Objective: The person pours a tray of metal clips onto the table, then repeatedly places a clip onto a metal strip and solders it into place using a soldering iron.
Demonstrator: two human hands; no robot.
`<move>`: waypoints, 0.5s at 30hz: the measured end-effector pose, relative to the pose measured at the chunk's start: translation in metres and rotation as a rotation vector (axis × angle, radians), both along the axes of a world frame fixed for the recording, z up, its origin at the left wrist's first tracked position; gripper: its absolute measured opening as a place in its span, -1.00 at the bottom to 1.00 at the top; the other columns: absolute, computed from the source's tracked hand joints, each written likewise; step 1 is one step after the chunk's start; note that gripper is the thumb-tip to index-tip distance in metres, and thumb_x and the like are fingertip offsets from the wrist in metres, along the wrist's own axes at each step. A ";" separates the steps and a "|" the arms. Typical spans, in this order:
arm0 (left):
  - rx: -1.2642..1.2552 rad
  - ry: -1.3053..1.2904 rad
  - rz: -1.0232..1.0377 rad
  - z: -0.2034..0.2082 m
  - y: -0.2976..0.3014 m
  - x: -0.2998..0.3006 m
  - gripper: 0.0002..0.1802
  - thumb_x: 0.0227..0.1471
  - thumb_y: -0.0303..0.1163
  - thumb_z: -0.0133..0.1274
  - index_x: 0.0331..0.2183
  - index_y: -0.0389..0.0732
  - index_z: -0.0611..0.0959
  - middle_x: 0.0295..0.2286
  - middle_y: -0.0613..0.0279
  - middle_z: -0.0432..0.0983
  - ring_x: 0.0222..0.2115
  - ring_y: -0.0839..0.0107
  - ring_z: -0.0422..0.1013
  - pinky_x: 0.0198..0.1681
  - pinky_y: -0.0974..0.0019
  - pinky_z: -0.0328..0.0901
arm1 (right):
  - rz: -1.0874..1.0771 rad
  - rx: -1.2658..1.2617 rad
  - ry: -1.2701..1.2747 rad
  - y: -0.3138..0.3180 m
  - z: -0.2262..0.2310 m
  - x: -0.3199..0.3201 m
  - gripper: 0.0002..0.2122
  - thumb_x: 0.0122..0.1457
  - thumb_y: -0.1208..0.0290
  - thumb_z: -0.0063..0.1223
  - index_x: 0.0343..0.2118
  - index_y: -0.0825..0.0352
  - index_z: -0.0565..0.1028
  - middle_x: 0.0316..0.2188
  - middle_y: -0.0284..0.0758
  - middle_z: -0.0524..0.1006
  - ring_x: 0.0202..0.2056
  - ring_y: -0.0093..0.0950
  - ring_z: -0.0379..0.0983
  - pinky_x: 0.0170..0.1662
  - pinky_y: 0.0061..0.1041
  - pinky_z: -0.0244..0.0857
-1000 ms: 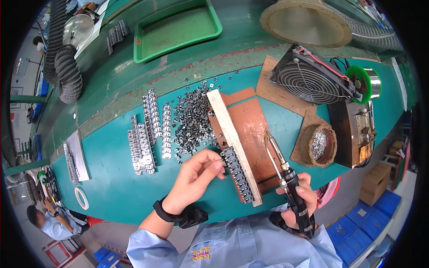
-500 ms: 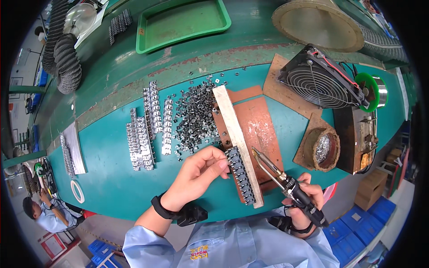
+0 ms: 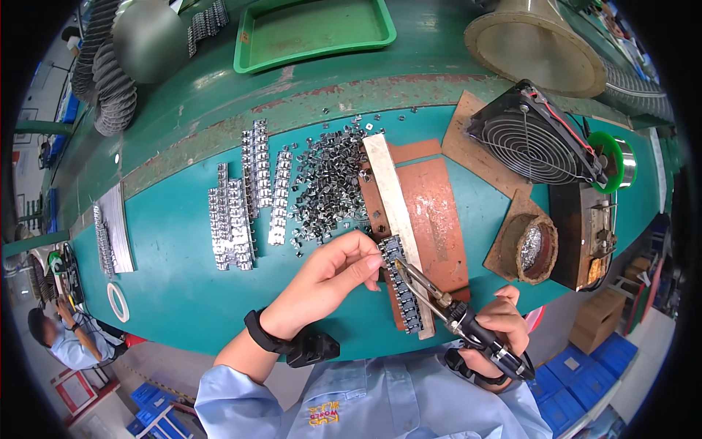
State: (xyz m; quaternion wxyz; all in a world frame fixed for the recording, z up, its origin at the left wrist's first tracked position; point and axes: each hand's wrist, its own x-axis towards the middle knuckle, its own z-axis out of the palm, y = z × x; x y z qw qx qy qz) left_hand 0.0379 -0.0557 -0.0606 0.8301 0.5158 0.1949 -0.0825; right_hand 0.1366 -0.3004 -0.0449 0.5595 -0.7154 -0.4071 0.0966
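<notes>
My left hand (image 3: 333,278) is closed in a pinch beside the upper end of a dark strip of small circuit boards (image 3: 407,298). Whatever its fingertips hold is too small or hidden to make out. In my right hand (image 3: 504,329) is a soldering iron (image 3: 468,322) with a black handle and a thin metal tube along its tip. The iron's tip meets or hovers just over the upper part of the strip, close to my left fingertips. The strip lies along a pale bar (image 3: 395,201) fixed on a reddish-brown board (image 3: 435,219).
A heap of small metal parts (image 3: 329,183) lies left of the bar, with shiny assembled strips (image 3: 234,227) beyond it. At right stand a fan (image 3: 526,143), a solder spool (image 3: 621,162) and a round pot (image 3: 530,249). A green tray (image 3: 314,36) is at the back.
The soldering iron has moved left and down, bringing its tip from the brown board to the circuit-board strip. My left hand stays pinched by the strip's upper end. The view has shifted slightly.
</notes>
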 end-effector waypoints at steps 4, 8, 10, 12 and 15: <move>0.005 -0.001 -0.005 0.001 0.000 0.001 -0.85 0.11 -0.37 -0.13 -0.41 -0.26 0.39 -0.50 0.40 0.33 -0.47 0.65 0.31 -0.35 0.52 0.24 | 0.026 -0.052 -0.020 0.005 0.002 0.000 -0.60 -0.33 0.33 0.34 -0.37 0.29 0.44 -0.60 -0.41 0.50 -0.56 -0.52 0.40 -0.23 -0.42 0.04; 0.008 -0.007 0.001 0.000 0.000 0.000 -0.85 0.11 -0.38 -0.12 -0.41 -0.26 0.40 -0.51 0.41 0.33 -0.47 0.65 0.31 -0.36 0.53 0.24 | 0.036 -0.066 -0.016 0.007 0.003 0.001 -0.61 -0.34 0.35 0.34 -0.37 0.29 0.44 -0.59 -0.39 0.51 -0.55 -0.52 0.41 -0.23 -0.41 0.05; 0.014 -0.011 0.005 0.000 0.000 0.000 -0.85 0.11 -0.38 -0.12 -0.41 -0.26 0.40 -0.51 0.41 0.33 -0.48 0.65 0.31 -0.37 0.53 0.24 | 0.038 -0.067 -0.015 0.007 0.003 0.001 -0.61 -0.33 0.35 0.33 -0.38 0.29 0.44 -0.59 -0.39 0.51 -0.55 -0.52 0.41 -0.23 -0.41 0.05; 0.017 -0.015 0.007 0.000 -0.001 0.001 -0.85 0.11 -0.38 -0.12 -0.41 -0.26 0.40 -0.52 0.41 0.34 -0.48 0.65 0.31 -0.37 0.53 0.23 | 0.041 -0.071 -0.008 0.007 0.003 0.002 -0.61 -0.33 0.35 0.33 -0.38 0.29 0.44 -0.59 -0.39 0.51 -0.55 -0.52 0.41 -0.22 -0.40 0.05; 0.018 -0.011 0.006 0.000 -0.001 0.001 -0.85 0.11 -0.38 -0.11 -0.42 -0.26 0.41 -0.52 0.40 0.34 -0.48 0.65 0.31 -0.38 0.54 0.23 | 0.043 -0.074 -0.005 0.007 0.005 0.002 -0.61 -0.33 0.35 0.33 -0.38 0.30 0.44 -0.59 -0.38 0.51 -0.55 -0.52 0.41 -0.22 -0.40 0.05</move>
